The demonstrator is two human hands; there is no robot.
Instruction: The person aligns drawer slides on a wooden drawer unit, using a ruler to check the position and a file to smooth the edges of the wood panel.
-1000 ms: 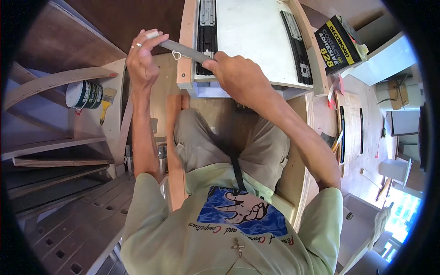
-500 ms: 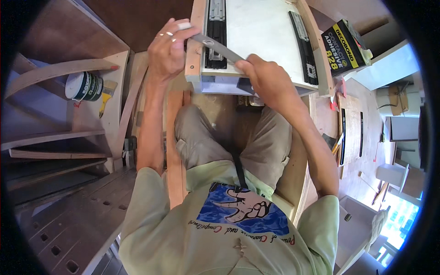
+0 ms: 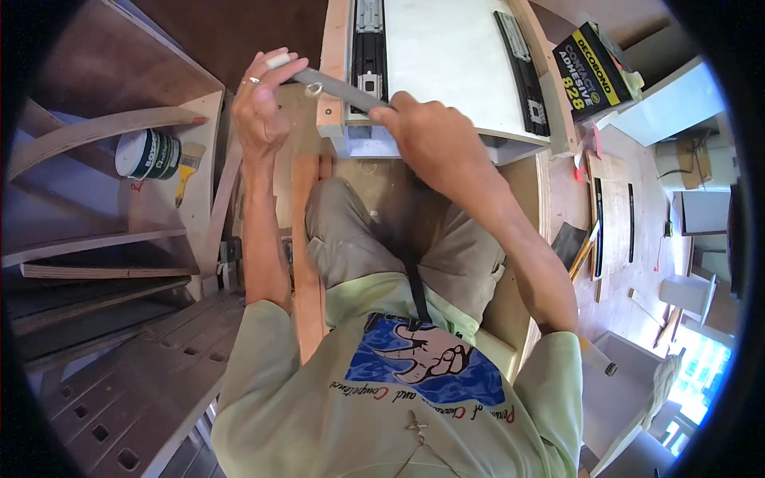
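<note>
Head view shows two hands on one gray bar (image 3: 348,95), slanting just left of the white panel's (image 3: 438,64) near corner. The left hand's (image 3: 267,107) fingers bend around one end; the right hand (image 3: 438,139) grips the other. Two slides (image 3: 520,72) flank the panel, left and right. Right of it stands one black-and-yellow can (image 3: 588,73); farther left, one tub (image 3: 149,156) and one brush (image 3: 188,170).
</note>
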